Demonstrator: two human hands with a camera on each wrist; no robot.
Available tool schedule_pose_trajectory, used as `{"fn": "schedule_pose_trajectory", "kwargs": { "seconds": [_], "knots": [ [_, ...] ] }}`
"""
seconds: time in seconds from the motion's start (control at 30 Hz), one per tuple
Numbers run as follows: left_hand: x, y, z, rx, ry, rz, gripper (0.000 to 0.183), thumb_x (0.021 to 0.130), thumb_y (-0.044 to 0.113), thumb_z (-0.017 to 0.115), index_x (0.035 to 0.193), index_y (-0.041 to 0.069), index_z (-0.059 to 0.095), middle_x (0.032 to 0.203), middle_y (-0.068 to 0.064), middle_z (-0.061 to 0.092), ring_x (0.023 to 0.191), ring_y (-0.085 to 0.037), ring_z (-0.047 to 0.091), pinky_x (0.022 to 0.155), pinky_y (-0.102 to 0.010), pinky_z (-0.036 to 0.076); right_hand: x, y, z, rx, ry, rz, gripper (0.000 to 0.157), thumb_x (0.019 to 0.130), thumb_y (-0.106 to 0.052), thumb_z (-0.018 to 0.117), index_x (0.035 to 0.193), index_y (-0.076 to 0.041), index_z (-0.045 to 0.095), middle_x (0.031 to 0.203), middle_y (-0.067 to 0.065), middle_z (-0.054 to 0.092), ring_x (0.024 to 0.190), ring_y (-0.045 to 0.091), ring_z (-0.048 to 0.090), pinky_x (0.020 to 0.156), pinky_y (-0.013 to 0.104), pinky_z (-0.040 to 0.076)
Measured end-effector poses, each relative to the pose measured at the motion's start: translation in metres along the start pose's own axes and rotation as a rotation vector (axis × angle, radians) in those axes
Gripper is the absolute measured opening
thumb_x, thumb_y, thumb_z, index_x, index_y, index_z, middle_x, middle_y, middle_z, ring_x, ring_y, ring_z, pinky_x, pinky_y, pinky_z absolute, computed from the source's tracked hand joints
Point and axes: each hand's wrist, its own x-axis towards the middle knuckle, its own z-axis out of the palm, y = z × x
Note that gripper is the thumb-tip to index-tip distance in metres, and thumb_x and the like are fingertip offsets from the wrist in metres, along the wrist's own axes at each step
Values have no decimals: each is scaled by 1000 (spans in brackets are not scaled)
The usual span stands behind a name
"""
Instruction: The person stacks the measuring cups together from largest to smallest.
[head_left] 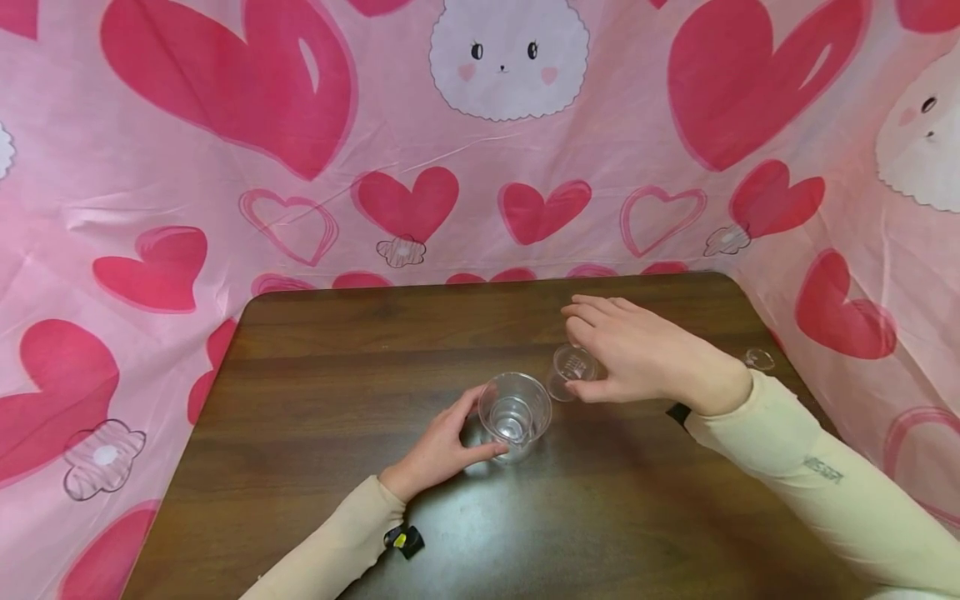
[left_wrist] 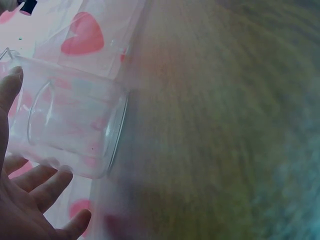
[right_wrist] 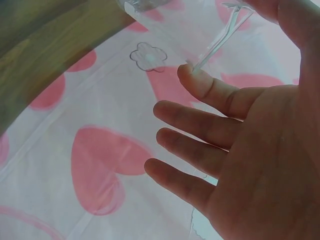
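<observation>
Two clear cups, one under each hand

Two clear plastic cups stand near the middle of the dark wooden table (head_left: 315,350). The left hand (head_left: 442,446) curls its thumb and fingers round the larger cup (head_left: 514,414), which stands upright with its mouth open to the head camera. In the left wrist view this cup fills the left side, with fingertips (left_wrist: 55,180) touching its wall.

Just beside it, toward the far right, the right hand (head_left: 637,354) covers the smaller cup (head_left: 570,371). Its thumb and forefinger seem to pinch the cup's rim while the other fingers lie spread and straight; the right wrist view is too close to be sure how firm that hold is.

A small clear lid or disc (head_left: 759,359) lies near the table's right edge. Pink heart-printed cloth (head_left: 480,167) hangs behind and beside the table.
</observation>
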Motion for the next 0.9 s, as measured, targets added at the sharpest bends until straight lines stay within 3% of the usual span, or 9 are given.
{"fn": "schedule_pose_trajectory", "kwargs": {
  "seconds": [0.57,0.9],
  "knots": [
    [0,-1,-1,2,-11,1,81,88,43,84,155,30,41,157,6,50,141,-13,49,115,-46,42,23,-16,8,-5,43,-94,49,85,-49,76,102,-6,60,132,21,65,135,42,53,110,54,44],
    [1,0,-1,11,-14,8,82,89,42,84,156,27,41,156,4,51,140,-15,50,114,-48,43,35,-23,16,-19,-5,-101,50,84,-53,75,102,-9,61,138,20,64,139,41,51,111,55,43]
  ]
}}
